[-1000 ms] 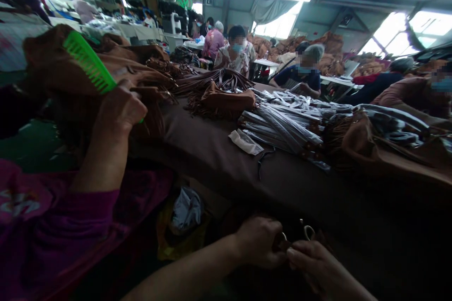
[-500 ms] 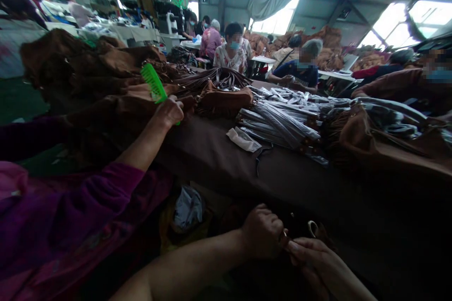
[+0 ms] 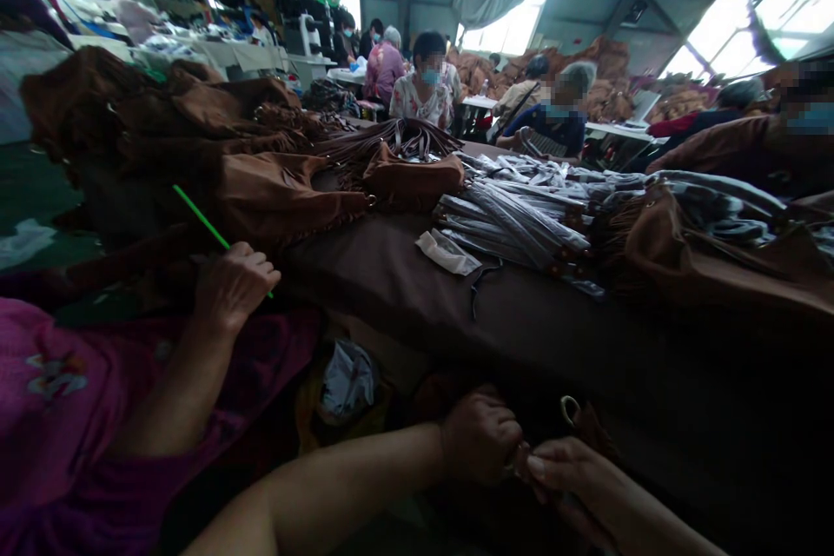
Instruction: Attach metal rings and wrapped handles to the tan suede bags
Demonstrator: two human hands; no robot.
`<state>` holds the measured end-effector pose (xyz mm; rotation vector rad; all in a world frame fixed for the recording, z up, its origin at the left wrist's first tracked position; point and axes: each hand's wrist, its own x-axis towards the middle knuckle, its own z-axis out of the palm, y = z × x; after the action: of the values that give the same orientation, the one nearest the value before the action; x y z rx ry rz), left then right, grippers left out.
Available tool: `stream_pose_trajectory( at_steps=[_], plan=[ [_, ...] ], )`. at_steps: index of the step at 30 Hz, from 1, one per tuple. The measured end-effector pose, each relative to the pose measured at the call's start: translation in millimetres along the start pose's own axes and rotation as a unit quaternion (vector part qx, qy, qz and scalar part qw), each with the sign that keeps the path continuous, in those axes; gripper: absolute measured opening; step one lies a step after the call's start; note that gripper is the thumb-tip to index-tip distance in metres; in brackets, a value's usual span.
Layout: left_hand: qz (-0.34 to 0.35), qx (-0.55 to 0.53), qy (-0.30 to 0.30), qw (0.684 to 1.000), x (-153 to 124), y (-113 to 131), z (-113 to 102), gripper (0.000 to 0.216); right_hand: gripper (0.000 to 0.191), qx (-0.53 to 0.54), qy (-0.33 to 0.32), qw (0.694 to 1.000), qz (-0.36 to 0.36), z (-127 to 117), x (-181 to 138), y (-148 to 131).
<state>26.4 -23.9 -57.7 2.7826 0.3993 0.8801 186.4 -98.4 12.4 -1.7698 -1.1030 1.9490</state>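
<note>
The left hand (image 3: 482, 436) is curled low in the view with its fingers closed on a small brown piece (image 3: 522, 458), and the right hand (image 3: 577, 467) meets it there, thumb and fingers pinched together on the same piece, which sits between the two hands, too dark to show its full shape. A pale metal ring (image 3: 570, 410) shows just beyond the right hand, next to a brown flap (image 3: 592, 429). On the dark brown table (image 3: 365, 269) lie a whitish packet (image 3: 448, 252), a thin black cord (image 3: 480, 285) and a bundle of straps in silvery wrapping (image 3: 514, 217), with a large brown bag (image 3: 704, 261) to their right and a smaller brown bag (image 3: 413, 178) to their left. At the left, a co-worker's hand (image 3: 235, 288) grips a thin green tool (image 3: 201, 215), and farther back a person in a floral top (image 3: 422, 102) wears a blue mask (image 3: 431, 77)
</note>
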Motion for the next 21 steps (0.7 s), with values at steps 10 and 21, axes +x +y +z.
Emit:
stream_pose_trajectory(
  at_steps=[10, 21],
  plan=[
    [-0.102, 0.018, -0.019, 0.994, 15, 9, -4, 0.023, 0.051, -0.110, 0.180, 0.972, -0.102, 19, -8, 23],
    [-0.011, 0.066, 0.017, 0.998, 8, 6, 1, 0.025, 0.054, 0.148, 0.072, 0.986, 0.038, 15, -20, -4]
  ],
)
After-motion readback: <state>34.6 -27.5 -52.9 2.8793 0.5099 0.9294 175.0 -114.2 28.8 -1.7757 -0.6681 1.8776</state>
